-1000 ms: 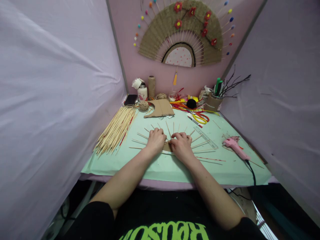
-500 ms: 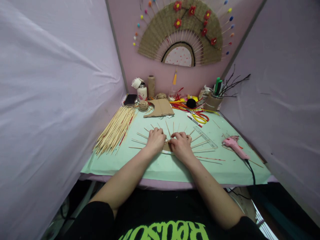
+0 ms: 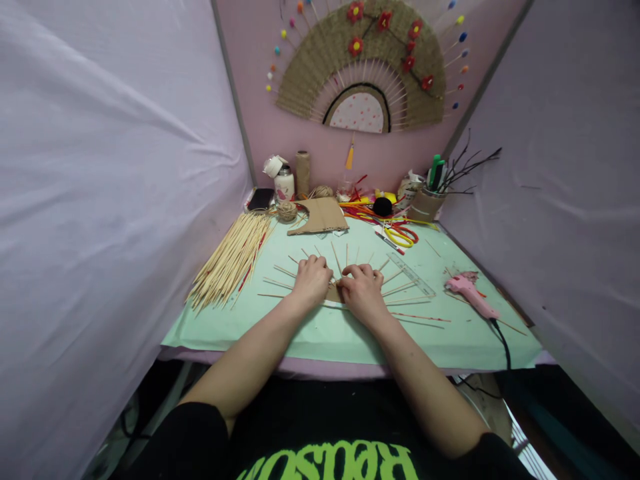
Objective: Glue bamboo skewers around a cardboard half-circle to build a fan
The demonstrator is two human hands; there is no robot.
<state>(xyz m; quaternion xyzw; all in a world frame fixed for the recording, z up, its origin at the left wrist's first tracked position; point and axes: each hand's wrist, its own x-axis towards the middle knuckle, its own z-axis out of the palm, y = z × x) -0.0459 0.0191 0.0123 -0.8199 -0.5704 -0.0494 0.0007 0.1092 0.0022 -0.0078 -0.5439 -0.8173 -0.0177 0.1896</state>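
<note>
A small half-round piece of cardboard (image 3: 336,294) lies on the green tabletop, partly hidden by my hands. Thin wooden sticks (image 3: 285,271) fan out around it to the left, the far side and the right. My left hand (image 3: 312,279) is curled over its left part, fingers bent and pinched near the middle. From the right, my right hand (image 3: 362,287) bends its fingers at the lower end of one slanting wooden stick (image 3: 337,257). Both sets of fingertips almost meet there, and the exact grip is partly hidden.
A pile of sticks (image 3: 230,263) lies left. Behind are cut cardboard (image 3: 323,215), twine (image 3: 287,211) and scissors (image 3: 399,237). A clear ruler (image 3: 413,275) and a pink glue gun (image 3: 471,295) with a black cord lie right. A decorated fan (image 3: 310,80) hangs on the back wall.
</note>
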